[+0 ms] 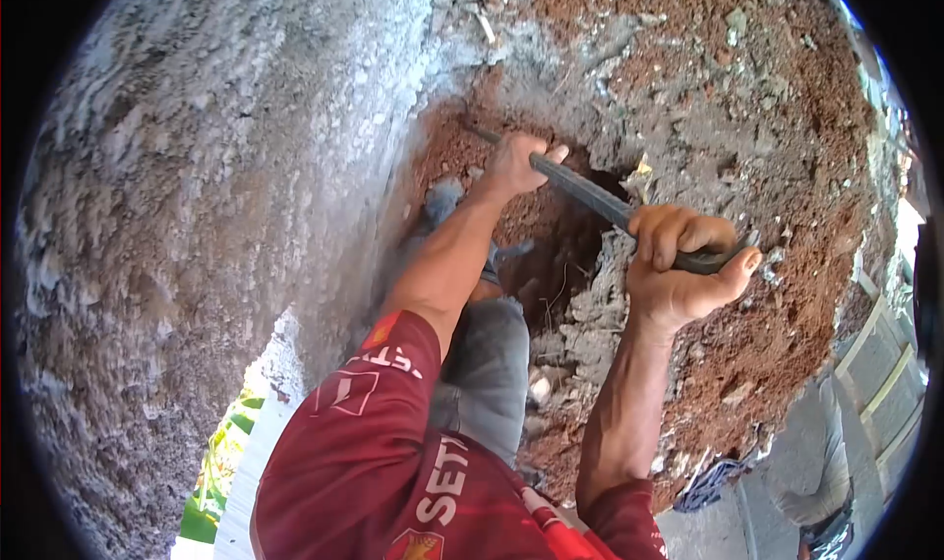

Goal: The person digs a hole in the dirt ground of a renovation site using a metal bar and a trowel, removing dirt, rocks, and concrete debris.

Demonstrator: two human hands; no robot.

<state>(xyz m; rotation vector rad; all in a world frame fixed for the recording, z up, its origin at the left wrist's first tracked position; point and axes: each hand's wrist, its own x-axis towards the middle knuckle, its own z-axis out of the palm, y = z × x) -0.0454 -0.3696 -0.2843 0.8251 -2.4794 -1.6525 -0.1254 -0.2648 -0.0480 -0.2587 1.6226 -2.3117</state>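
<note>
A dark metal bar (590, 194) slants across a dug hole (556, 255) in red soil. Its far end reaches the reddish earth at the foot of the rough wall. My left hand (521, 165) is wrapped round the bar near that far end. Around the near end, at the right, my right hand (693, 260) is closed, with its thumb pointing outward. Below my left forearm, my leg in grey trousers (487, 363) goes down into the hole, partly hidden.
A rough grey wall (216, 186) rises at the left. Loose red soil (787, 167) and pale rubble border the hole. At the lower right are a dark tangled bundle (708, 484), another person's arm (826, 462) and framed panels (880, 373). Green leaves (204, 511) show at the lower left.
</note>
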